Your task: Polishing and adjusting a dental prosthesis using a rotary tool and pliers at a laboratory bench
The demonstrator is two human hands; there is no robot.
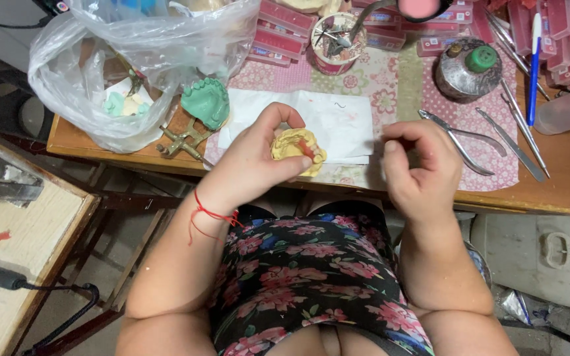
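My left hand grips a yellow plaster dental cast with a red wax strip on it, held just above the table's front edge. A little to the right, my right hand is curled, its fingertips pinched together; I cannot tell whether something small is between them. A white paper sheet lies on the table behind both hands. A red thread is tied around my left wrist.
A green dental cast on a brass articulator stands left of the paper. A clear plastic bag fills the back left. Pliers, metal tools, a blue pen, a metal burner, a cup of tools and pink boxes lie at the back.
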